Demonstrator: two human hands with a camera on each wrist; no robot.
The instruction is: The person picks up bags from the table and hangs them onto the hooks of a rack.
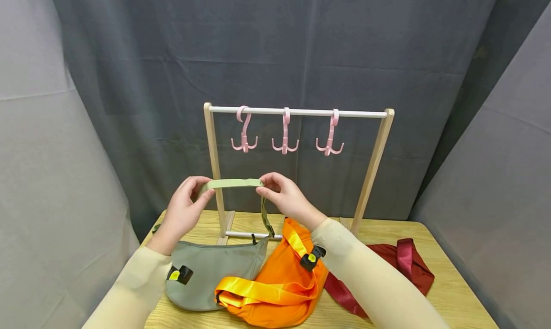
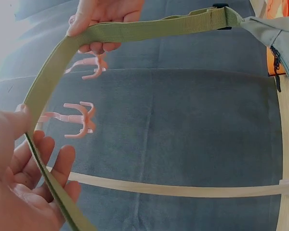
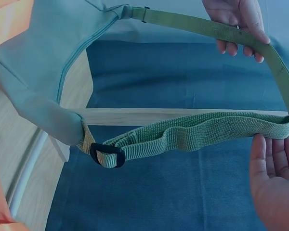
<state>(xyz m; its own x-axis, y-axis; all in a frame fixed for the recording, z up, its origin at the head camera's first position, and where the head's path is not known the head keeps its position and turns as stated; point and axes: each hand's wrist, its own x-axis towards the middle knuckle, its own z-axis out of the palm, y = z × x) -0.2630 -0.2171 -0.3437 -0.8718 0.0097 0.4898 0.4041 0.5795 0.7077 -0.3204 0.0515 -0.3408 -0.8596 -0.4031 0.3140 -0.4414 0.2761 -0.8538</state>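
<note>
Three sit on one table (image 1: 456, 295): a grey bag (image 1: 211, 267), an orange bag (image 1: 306, 274) and a red bag (image 1: 424, 274), their contents hidden from view. One green strap (image 1: 234, 182), the grey bag's, rises above it, drawn out between two grips: the left hand (image 1: 182, 212) and the right hand (image 1: 288, 197) each pinch it, thumb against fingers, closed to its thickness. Behind stands one rack (image 1: 373, 169), three pink hooks (image 1: 245, 138) on its bar (image 1: 310, 112). The orange bag partly overlaps the grey one.

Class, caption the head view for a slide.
Left hand and right hand hold the green strap of a gray bag, pink hooks behind.
</note>
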